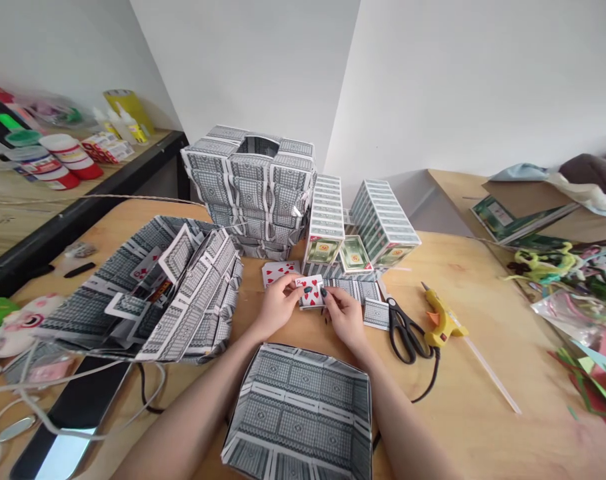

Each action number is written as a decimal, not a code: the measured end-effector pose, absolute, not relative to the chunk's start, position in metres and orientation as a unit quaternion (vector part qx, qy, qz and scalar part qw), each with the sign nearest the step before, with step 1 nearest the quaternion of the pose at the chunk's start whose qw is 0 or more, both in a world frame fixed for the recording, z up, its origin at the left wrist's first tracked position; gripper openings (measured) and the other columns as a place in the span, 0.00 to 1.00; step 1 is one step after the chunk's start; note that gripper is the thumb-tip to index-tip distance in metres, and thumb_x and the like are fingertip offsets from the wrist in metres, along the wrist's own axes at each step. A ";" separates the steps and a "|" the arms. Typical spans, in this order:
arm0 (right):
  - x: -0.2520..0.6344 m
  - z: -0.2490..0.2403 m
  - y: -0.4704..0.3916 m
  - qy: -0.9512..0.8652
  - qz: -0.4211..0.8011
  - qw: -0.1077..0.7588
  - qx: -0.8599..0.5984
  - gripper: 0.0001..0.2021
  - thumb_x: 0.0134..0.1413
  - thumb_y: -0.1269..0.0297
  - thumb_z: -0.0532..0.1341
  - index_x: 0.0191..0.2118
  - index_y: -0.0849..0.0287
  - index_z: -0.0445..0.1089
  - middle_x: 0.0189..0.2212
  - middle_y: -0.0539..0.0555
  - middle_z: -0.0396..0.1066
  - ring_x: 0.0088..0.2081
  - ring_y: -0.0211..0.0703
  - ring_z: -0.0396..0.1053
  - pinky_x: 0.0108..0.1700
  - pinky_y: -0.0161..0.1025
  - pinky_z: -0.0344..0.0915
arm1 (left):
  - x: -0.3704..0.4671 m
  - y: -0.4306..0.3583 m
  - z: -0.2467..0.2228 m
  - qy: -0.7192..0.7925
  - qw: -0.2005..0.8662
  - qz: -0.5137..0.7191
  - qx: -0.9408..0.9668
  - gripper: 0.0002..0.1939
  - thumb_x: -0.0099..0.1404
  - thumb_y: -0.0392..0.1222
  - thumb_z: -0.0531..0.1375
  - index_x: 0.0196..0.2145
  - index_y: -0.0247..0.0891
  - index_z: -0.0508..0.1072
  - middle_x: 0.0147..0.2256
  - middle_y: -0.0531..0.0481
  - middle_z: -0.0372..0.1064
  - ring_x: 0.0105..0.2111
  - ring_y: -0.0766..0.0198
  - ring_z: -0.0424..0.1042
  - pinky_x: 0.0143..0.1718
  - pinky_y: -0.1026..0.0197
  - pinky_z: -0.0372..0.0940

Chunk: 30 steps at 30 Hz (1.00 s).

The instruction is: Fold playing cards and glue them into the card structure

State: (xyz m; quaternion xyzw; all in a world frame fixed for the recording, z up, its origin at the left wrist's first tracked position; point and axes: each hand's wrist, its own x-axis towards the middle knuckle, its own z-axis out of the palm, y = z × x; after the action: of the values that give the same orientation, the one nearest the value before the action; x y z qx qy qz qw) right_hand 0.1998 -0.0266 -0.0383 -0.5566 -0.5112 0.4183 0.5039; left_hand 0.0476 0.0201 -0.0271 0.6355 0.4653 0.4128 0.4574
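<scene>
Both my hands pinch one playing card (310, 293) printed with red hearts, held above the table's middle. My left hand (279, 301) grips its left side, and my right hand (343, 313) has its right side, with thumbs toward each other. Just behind lies another hearts card (279, 272). Cards with grey patterned backs (376, 313) lie right of my right hand. Between my forearms sits an open box made of grey-backed cards (307, 400). Farther right are black-handled scissors (405, 330) and a yellow glue gun (439, 320) with a clear glue stick in it.
A tall card-built box (253, 187) with a top opening stands at the back. Beside it are two rows of card packs (327, 213) and a single pack (355, 255). A card-built basket (197, 300) holds loose pieces at left, near white cables (43, 413). Paper scraps (597, 380) lie right.
</scene>
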 end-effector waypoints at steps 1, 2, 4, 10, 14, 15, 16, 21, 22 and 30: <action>0.198 -0.037 -0.026 -0.502 0.448 0.506 -0.539 0.11 0.52 0.56 0.55 0.36 0.59 0.65 0.16 0.46 0.62 0.15 0.34 0.61 0.16 0.31 0.59 | 0.048 0.020 -0.028 0.471 0.462 0.422 0.621 0.11 0.55 0.37 0.56 0.37 0.35 0.70 0.29 0.50 0.69 0.28 0.66 0.67 0.28 0.66 0.62; 0.197 -0.036 -0.026 -0.488 0.488 0.508 -0.516 0.12 0.52 0.56 0.55 0.38 0.58 0.63 0.16 0.45 0.62 0.14 0.34 0.61 0.15 0.30 0.59 | 0.048 0.021 -0.028 0.478 0.465 0.429 0.609 0.12 0.56 0.38 0.55 0.38 0.35 0.70 0.29 0.50 0.69 0.28 0.66 0.67 0.28 0.66 0.63; 0.192 -0.033 -0.027 -0.454 0.560 0.512 -0.467 0.15 0.52 0.56 0.56 0.43 0.56 0.57 0.18 0.44 0.63 0.15 0.35 0.64 0.15 0.31 0.62 | 0.049 0.021 -0.029 0.486 0.465 0.436 0.598 0.12 0.57 0.39 0.54 0.39 0.34 0.70 0.30 0.49 0.70 0.28 0.66 0.67 0.28 0.66 0.63; 0.189 -0.031 -0.026 -0.388 0.642 0.514 -0.417 0.14 0.52 0.56 0.55 0.42 0.53 0.51 0.25 0.45 0.66 0.21 0.38 0.71 0.19 0.34 0.69 | 0.052 0.019 -0.028 0.489 0.436 0.410 0.635 0.12 0.60 0.41 0.51 0.39 0.36 0.68 0.32 0.50 0.69 0.29 0.66 0.66 0.29 0.66 0.61; 0.189 -0.032 -0.025 -0.359 0.679 0.503 -0.396 0.13 0.52 0.56 0.56 0.36 0.54 0.50 0.25 0.45 0.67 0.22 0.38 0.72 0.19 0.33 0.69 | 0.052 0.016 -0.025 0.494 0.421 0.396 0.649 0.06 0.60 0.39 0.49 0.30 0.37 0.64 0.23 0.55 0.61 0.22 0.69 0.60 0.24 0.68 0.55; 0.188 -0.032 -0.026 -0.351 0.692 0.498 -0.386 0.13 0.52 0.56 0.56 0.35 0.54 0.49 0.24 0.45 0.68 0.22 0.39 0.72 0.19 0.33 0.68 | 0.052 0.015 -0.024 0.494 0.417 0.398 0.650 0.06 0.59 0.38 0.49 0.27 0.38 0.62 0.21 0.56 0.58 0.21 0.70 0.58 0.23 0.68 0.54; 0.188 -0.032 -0.026 -0.342 0.706 0.494 -0.376 0.13 0.52 0.56 0.56 0.34 0.54 0.49 0.24 0.45 0.68 0.22 0.39 0.72 0.19 0.33 0.68 | 0.051 0.014 -0.022 0.493 0.415 0.402 0.651 0.06 0.59 0.38 0.49 0.25 0.38 0.60 0.19 0.57 0.55 0.20 0.70 0.56 0.22 0.68 0.52; 0.188 -0.030 -0.027 -0.313 0.747 0.475 -0.343 0.13 0.52 0.58 0.56 0.34 0.53 0.47 0.23 0.44 0.68 0.22 0.41 0.72 0.20 0.34 0.68 | 0.049 0.012 -0.016 0.477 0.433 0.424 0.637 0.06 0.56 0.35 0.48 0.22 0.38 0.56 0.18 0.58 0.51 0.20 0.70 0.53 0.22 0.67 0.51; 0.188 -0.029 -0.027 -0.310 0.750 0.474 -0.342 0.13 0.52 0.58 0.55 0.34 0.53 0.47 0.22 0.44 0.68 0.22 0.41 0.72 0.19 0.34 0.67 | 0.049 0.011 -0.016 0.475 0.441 0.426 0.632 0.06 0.56 0.35 0.48 0.22 0.38 0.56 0.18 0.58 0.51 0.20 0.70 0.53 0.21 0.67 0.51; 0.188 -0.026 -0.027 -0.327 0.731 0.495 -0.338 0.09 0.54 0.59 0.53 0.36 0.53 0.49 0.20 0.42 0.66 0.18 0.39 0.70 0.17 0.33 0.66 | 0.051 0.012 -0.017 0.458 0.482 0.418 0.619 0.07 0.55 0.34 0.48 0.29 0.37 0.65 0.22 0.56 0.59 0.21 0.69 0.58 0.23 0.68 0.54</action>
State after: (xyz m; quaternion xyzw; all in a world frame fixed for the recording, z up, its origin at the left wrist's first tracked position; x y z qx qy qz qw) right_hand 0.1885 -0.0275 -0.0263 -0.3375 -0.3270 0.7310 0.4947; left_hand 0.0507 0.0116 -0.0168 0.6190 0.4581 0.4183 0.4818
